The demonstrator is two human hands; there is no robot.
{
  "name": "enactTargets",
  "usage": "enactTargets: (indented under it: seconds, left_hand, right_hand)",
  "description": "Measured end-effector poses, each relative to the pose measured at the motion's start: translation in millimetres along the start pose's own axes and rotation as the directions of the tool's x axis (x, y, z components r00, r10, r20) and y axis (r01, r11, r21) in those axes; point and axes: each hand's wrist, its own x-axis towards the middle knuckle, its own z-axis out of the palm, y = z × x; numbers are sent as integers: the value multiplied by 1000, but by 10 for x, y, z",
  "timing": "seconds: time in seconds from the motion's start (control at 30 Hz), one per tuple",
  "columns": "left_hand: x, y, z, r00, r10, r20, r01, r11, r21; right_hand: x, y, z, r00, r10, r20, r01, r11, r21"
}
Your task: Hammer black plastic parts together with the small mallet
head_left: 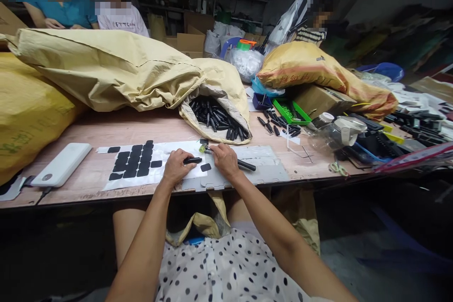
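Note:
My left hand point(174, 166) is closed around a short black cylindrical piece point(193, 160), held just above the table with its end pointing right. My right hand point(225, 160) grips a hammer-like tool with a black handle point(247, 165) and a translucent yellow-green head point(202, 149). That head sits close to the black piece; whether they touch I cannot tell. Beneath my hands lie a grey flat board point(262, 163) and a white sheet point(163, 151) bearing rows of black rounded pads point(132, 160). A loose black pad point(205, 167) rests between my hands.
An open sack point(224, 78) spills black cylindrical pieces point(215, 118) toward me. A white power bank point(62, 165) lies left. Rightward are a green tray point(290, 112), a plastic jar point(320, 125), scissors point(339, 169) and a stuffed yellow sack point(300, 63). Several people sit beyond the table.

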Motion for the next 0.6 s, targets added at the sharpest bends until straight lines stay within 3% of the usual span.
enactTargets:
  seconds: [0.23, 0.33, 0.4, 0.5, 0.57, 0.6]
  left_hand:
    - [-43, 94, -77, 992, 96, -76, -101, 993, -62]
    - [-333, 272, -113, 984, 145, -100, -163, 966, -203]
    - [-633, 384, -64, 987, 159, -27, -159, 934, -320]
    - [-1082, 453, 166, 980, 103, 172, -21, 905, -425]
    - [-1287, 408, 392, 957, -68, 283, 182, 899, -398]
    - [-1350, 364, 507, 922, -193, 335, 311, 885, -346]
  right_hand:
    - [10, -43, 47, 998, 39, 50, -36, 998, -58]
    - [16, -57, 36, 997, 45, 64, -41, 997, -65]
    - [20, -67, 30, 996, 56, 68, -51, 996, -67]
    - [21, -83, 25, 996, 63, 71, -58, 996, -70]
    - [18, -89, 25, 995, 65, 73, -59, 995, -74]
    - [17, -90, 26, 995, 66, 74, -60, 995, -76]
